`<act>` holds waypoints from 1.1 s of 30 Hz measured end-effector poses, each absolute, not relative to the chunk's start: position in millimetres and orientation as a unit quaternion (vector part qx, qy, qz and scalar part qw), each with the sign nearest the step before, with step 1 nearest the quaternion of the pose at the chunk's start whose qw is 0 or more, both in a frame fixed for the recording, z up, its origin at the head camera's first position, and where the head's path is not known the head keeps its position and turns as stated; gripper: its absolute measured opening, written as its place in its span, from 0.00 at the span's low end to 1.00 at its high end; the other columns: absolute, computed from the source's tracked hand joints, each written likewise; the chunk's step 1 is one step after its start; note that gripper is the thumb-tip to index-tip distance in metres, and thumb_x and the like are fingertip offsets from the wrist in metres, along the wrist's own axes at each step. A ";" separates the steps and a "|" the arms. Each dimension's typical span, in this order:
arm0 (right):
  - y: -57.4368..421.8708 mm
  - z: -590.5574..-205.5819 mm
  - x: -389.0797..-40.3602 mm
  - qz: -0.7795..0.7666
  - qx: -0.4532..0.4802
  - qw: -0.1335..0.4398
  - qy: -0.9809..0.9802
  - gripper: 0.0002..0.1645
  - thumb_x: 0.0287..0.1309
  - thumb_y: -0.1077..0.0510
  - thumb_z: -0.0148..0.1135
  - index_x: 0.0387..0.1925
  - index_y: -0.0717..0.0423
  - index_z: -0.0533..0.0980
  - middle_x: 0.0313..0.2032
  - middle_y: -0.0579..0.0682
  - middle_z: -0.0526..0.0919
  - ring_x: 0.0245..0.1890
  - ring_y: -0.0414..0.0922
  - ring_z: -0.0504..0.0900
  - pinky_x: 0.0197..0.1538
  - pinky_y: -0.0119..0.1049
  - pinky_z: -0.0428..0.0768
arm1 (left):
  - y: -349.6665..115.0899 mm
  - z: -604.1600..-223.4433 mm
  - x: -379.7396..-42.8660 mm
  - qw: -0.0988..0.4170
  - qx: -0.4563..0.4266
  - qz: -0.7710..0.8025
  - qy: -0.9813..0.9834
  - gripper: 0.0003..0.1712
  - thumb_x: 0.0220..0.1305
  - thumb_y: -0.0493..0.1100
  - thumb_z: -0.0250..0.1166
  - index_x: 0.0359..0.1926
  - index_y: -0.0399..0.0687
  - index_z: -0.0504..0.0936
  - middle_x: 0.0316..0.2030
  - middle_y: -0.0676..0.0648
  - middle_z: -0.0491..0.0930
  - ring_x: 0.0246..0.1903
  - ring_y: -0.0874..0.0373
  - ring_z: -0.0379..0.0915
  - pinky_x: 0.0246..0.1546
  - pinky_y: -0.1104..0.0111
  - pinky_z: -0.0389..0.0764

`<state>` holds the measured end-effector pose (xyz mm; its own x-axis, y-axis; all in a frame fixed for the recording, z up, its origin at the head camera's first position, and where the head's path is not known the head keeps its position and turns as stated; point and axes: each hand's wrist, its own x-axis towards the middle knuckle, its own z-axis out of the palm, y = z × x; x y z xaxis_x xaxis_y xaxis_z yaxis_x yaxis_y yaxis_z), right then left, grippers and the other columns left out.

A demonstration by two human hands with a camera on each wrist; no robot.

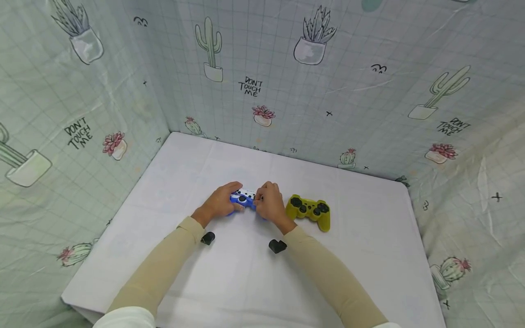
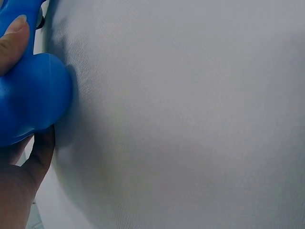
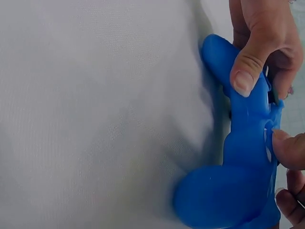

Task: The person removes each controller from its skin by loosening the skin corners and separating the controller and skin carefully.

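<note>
Between the two hands is a game controller with a white, black-dotted face and a blue rubbery cover (image 1: pixel 242 199) around it. My left hand (image 1: pixel 222 200) grips its left end, thumb on the near side and fingers around the far side. In the left wrist view the thumb presses on the blue cover (image 2: pixel 33 98). My right hand (image 1: pixel 269 201), fingers curled, pinches the cover's edge at the right end. The right wrist view shows openings along that edge of the blue cover (image 3: pixel 248 138), beside the right thumb (image 3: pixel 288 149). The right fingers hide part of the controller.
A yellow-green game controller (image 1: pixel 309 210) with black sticks lies just right of my right hand. Small black devices (image 1: pixel 208 238) sit by both wrists. The white-covered table (image 1: pixel 229 282) is bordered by cactus-print curtains (image 1: pixel 279 95) at the back and sides.
</note>
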<state>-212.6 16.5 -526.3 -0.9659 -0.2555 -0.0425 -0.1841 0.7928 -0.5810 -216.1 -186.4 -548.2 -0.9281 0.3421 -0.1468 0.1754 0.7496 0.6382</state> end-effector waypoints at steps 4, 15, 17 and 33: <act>16.2 -525.4 -216.4 -0.321 -0.113 0.071 0.937 0.05 0.61 0.63 0.70 0.31 0.53 0.81 0.42 0.51 0.75 0.48 0.49 0.70 0.52 0.44 0.74 | -187.8 -549.4 -217.3 0.125 0.145 0.325 0.926 0.47 0.60 0.47 0.77 0.75 0.35 0.67 0.77 0.38 0.65 0.78 0.40 0.60 0.79 0.50 0.61; 14.8 -522.3 -229.6 -0.327 -0.127 0.113 0.930 0.10 0.65 0.64 0.63 0.40 0.53 0.89 0.51 0.54 0.81 0.57 0.53 0.73 0.60 0.52 0.74 | -187.4 -550.4 -218.9 0.134 0.146 0.327 0.924 0.47 0.61 0.49 0.77 0.75 0.36 0.68 0.77 0.39 0.66 0.78 0.40 0.60 0.79 0.50 0.61; 12.9 -519.7 -231.1 -0.324 -0.125 0.127 0.929 0.13 0.65 0.64 0.60 0.42 0.54 0.89 0.53 0.54 0.81 0.59 0.54 0.72 0.62 0.56 0.71 | -187.3 -550.7 -219.3 0.134 0.149 0.325 0.924 0.47 0.61 0.49 0.77 0.75 0.36 0.68 0.77 0.38 0.66 0.78 0.40 0.61 0.79 0.50 0.62; -7.6 -516.8 -248.3 -0.307 -0.163 0.166 0.923 0.11 0.67 0.62 0.63 0.33 0.57 0.89 0.43 0.52 0.85 0.51 0.52 0.73 0.54 0.55 0.70 | -188.6 -553.2 -219.5 0.122 0.149 0.348 0.918 0.47 0.59 0.48 0.78 0.74 0.35 0.69 0.76 0.37 0.67 0.77 0.39 0.62 0.78 0.49 0.63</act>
<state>-248.3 -7.6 -516.8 -0.8916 -0.4030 -0.2063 -0.1987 0.7578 -0.6215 -219.5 -188.6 -553.2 -0.9262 0.3574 -0.1201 0.1880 0.7139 0.6745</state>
